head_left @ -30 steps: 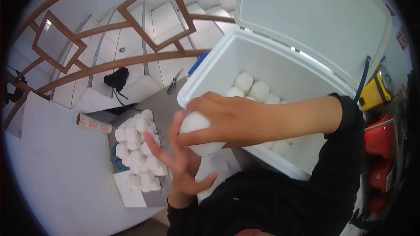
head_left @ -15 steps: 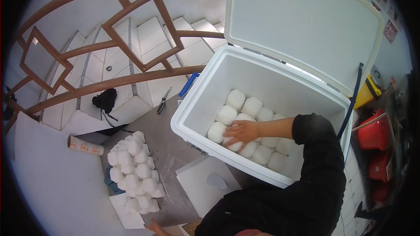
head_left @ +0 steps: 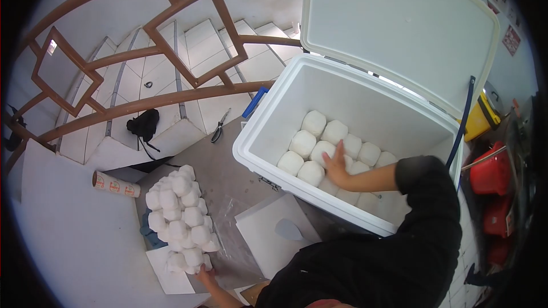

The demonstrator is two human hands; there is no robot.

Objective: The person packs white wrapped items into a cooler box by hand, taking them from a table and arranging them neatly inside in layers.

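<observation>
Inside the white cooler box point(head_left: 251, 147), several white, blunt-sided balls like peeled young coconuts point(head_left: 305, 144) lie side by side on the floor. My right hand point(head_left: 339, 170) is over them with fingers spread, touching the tops of the middle ones and closed on none. To the left, a heap of the same white balls point(head_left: 178, 217) is stacked on the grey floor. At the near end of that heap is my left hand point(head_left: 208, 278), fingers apart against the lowest ball. Part of its palm is hard to see.
The cooler's lid point(head_left: 399, 23) stands raised at the back. A brown railing point(head_left: 165, 102) borders tiled stairs. Pliers point(head_left: 219, 126), a black bag point(head_left: 142, 124), a printed roll point(head_left: 116, 185) and a white board point(head_left: 268, 225) lie around. Red buckets point(head_left: 490, 171) stand at right.
My right hand has shifted right and back across the balls in the cooler, uncovering front ones. My left hand has come further into view, up to the heap's near end. The view has shifted slightly.
</observation>
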